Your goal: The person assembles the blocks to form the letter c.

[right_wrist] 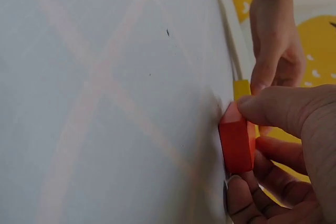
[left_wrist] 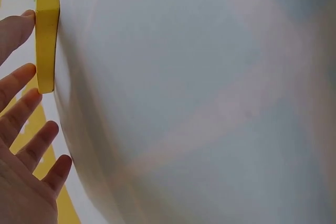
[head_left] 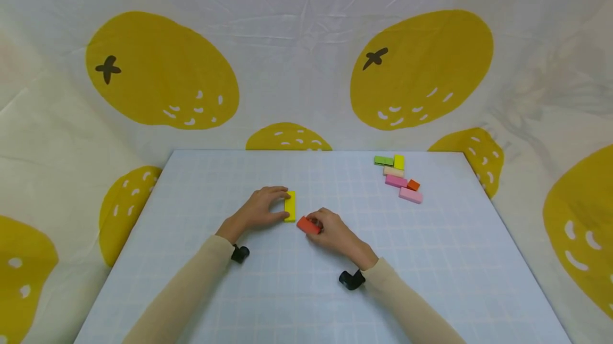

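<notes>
A long yellow block (head_left: 290,207) lies on the table, its length running away from me. My left hand (head_left: 258,209) is at its left side, thumb and fingers spread apart. In the left wrist view the thumb and two fingertips touch one long side of the yellow block (left_wrist: 47,38); the other fingers stand free. Just right of it, my right hand (head_left: 334,233) grips a red block (head_left: 308,225) close to the yellow block's near end. Thumb and fingers pinch the red block (right_wrist: 236,142) in the right wrist view; its underside is hidden.
At the back right lie several blocks: green (head_left: 383,161), yellow (head_left: 399,161), beige (head_left: 393,172), darker pink (head_left: 396,181), orange (head_left: 413,185) and light pink (head_left: 411,195). A pale checked cloth (head_left: 268,296) covers the table. Fruit-patterned sheets (head_left: 292,67) hang behind and beside it.
</notes>
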The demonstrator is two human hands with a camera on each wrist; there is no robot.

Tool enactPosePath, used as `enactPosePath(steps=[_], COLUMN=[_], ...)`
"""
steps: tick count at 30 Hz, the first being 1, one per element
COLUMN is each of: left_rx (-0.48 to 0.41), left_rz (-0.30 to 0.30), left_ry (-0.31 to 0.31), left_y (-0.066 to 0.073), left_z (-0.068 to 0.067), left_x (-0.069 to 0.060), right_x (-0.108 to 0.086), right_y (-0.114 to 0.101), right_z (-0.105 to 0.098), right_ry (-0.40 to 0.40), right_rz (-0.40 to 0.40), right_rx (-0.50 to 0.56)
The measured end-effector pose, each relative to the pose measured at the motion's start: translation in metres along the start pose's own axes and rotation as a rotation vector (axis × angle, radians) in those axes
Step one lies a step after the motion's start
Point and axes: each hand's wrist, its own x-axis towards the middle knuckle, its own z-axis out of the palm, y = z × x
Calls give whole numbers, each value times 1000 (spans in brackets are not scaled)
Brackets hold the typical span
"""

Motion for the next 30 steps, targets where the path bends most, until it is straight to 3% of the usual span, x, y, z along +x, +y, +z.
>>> enactPosePath(steps=[30], left_rx=[-39], left_rz=[11], left_ry=[2], left_y=[-4], left_z=[2], left_x=[3], right_x=[5], right_y=[-4], right_z=[4], right_ry=[-78], right_rz=[-105], right_rx=[-21])
